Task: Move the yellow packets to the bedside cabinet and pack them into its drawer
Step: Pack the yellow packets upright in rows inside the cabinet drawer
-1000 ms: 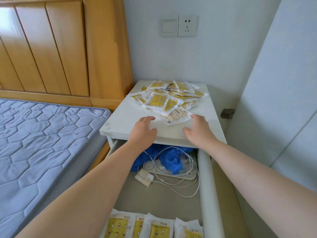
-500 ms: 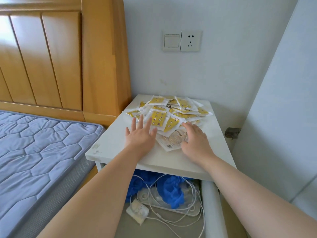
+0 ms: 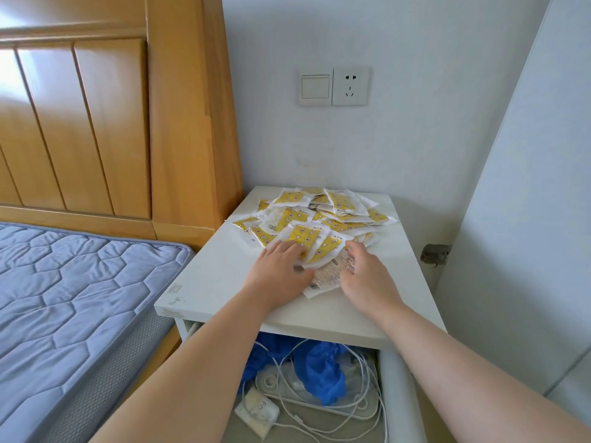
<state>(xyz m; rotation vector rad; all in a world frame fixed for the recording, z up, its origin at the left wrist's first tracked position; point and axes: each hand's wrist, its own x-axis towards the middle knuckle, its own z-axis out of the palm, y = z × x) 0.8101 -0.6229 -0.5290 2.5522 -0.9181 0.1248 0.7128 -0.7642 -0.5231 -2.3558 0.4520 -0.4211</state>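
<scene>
Gathering step: the loose heap of small, flat yellow-and-white packets (image 3: pixel 319 215) is being reached into from its near edge, so another batch looks about to be scooped up.
Left hand: the left hand (image 3: pixel 281 266) is laid on the nearest packets, fingers close together and fairly straight, thumb tucked at a packet's edge. No proper pinch is seen.
Right hand: the right hand (image 3: pixel 364 276) is cupped over a face-down white packet with printed text (image 3: pixel 332 273). The fingers are bent downward with the tips hidden, so whether anything is clamped can't be told.
Packets: all are piled on the back half of the white flat-topped bedside cabinet (image 3: pixel 217 276), and none are lifted yet.
Drawer: the pale grey pull-out drawer (image 3: pixel 396 394) below is left open. Crumpled blue material (image 3: pixel 319 369) and tangled white cables (image 3: pixel 351 407) are seen at its back.
What's changed: a second ago both hands were parked at the cabinet's front edge. Half a second ago the left was flat with fingers spread just short of the heap. Now the heap is actually touched. The view has been tipped up too, so the row of packets seen at the drawer's front is out of frame.
Meaning for the task: packing is only partway tbh. Plenty is left on top, so several more grabs are probably needed.
</scene>
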